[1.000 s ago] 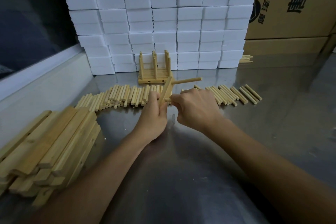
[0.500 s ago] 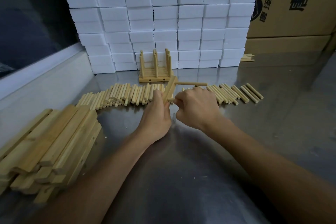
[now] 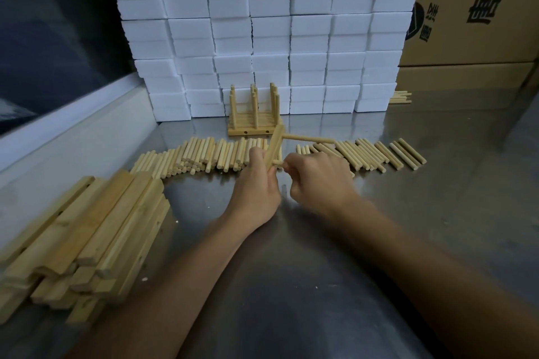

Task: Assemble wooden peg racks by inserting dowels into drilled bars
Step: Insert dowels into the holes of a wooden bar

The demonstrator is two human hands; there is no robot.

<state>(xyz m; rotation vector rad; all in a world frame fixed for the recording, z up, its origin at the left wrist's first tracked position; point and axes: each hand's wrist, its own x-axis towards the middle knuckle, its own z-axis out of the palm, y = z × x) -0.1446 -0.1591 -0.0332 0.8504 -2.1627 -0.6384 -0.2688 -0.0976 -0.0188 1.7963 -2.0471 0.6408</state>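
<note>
Head view of a steel tabletop (image 3: 335, 285). The left hand (image 3: 256, 186) grips a drilled bar (image 3: 273, 147), held tilted above the surface; one dowel (image 3: 309, 139) already seated near the bar's upper end projects to the right. The right hand (image 3: 316, 176) pinches a second dowel (image 3: 277, 163) between curled fingers, its end touching the lower part of the bar. Directly behind the hands lies a long row of loose dowels (image 3: 204, 153), continuing to the right as a thinner spread (image 3: 379, 153); the hands and the held bar hide the middle of this row. Farther back stands a finished peg rack (image 3: 254, 118) with upright pegs, just in front of a wall of stacked white foam blocks (image 3: 268, 32). At lower left, a pile of undrilled-looking and drilled bars (image 3: 84, 239) rests on the tabletop, near the left forearm. Cardboard boxes (image 3: 472, 9) with printed characters occupy the upper right; a few more sticks (image 3: 401, 97) lie at their base beside the foam blocks.
</note>
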